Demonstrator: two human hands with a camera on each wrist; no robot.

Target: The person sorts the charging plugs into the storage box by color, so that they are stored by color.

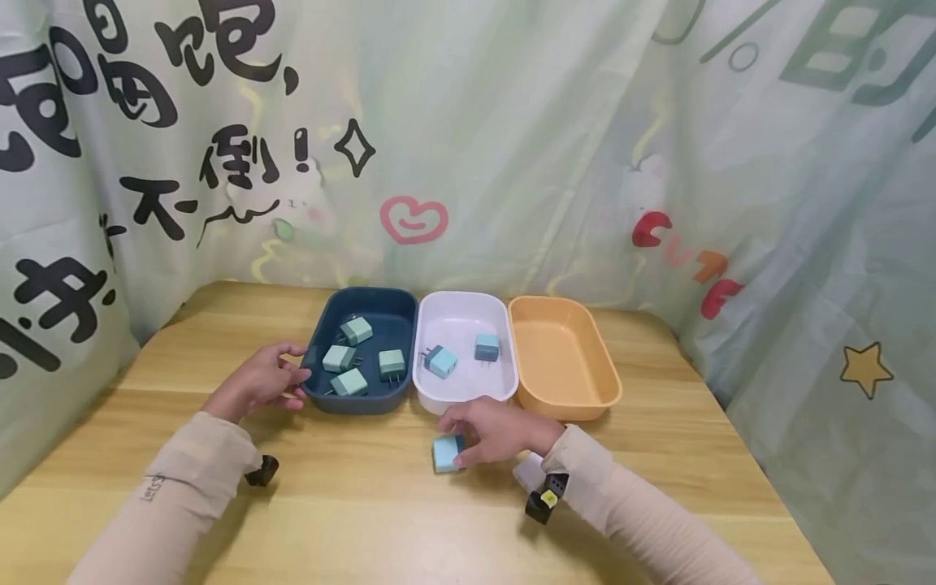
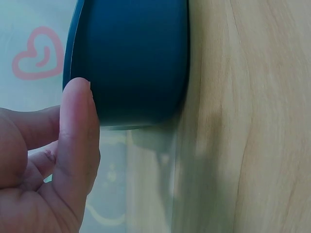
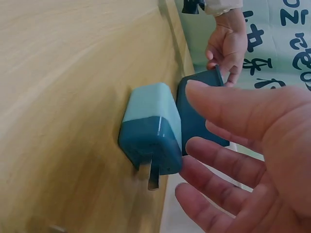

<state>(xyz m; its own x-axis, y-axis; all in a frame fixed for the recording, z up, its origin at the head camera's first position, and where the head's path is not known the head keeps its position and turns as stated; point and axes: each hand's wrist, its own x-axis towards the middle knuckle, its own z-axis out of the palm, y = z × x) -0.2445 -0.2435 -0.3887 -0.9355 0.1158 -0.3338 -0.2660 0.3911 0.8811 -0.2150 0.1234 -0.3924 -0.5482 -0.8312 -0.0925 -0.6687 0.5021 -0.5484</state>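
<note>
My left hand (image 1: 270, 379) pinches the left rim of a dark blue tray (image 1: 369, 404); in the left wrist view its thumb (image 2: 77, 116) lies against the tray's outer wall. Inside that tray lie several pale green plug chargers (image 1: 349, 382). A two-tone blue plug charger (image 3: 150, 128) rests on the table in front of the white tray (image 1: 439, 398). Over and beside it is my right hand (image 1: 500, 431), its fingers spread and loosely bent, with a gap to the charger in the right wrist view. Two more blue plug chargers (image 1: 441, 361) lie in the white tray.
An orange tray (image 1: 563, 349) stands to the right of the white one, the three trays side by side. A white object (image 1: 528, 471) lies partly hidden by my right wrist. A printed cloth (image 1: 497, 162) hangs behind the wooden table (image 1: 351, 520).
</note>
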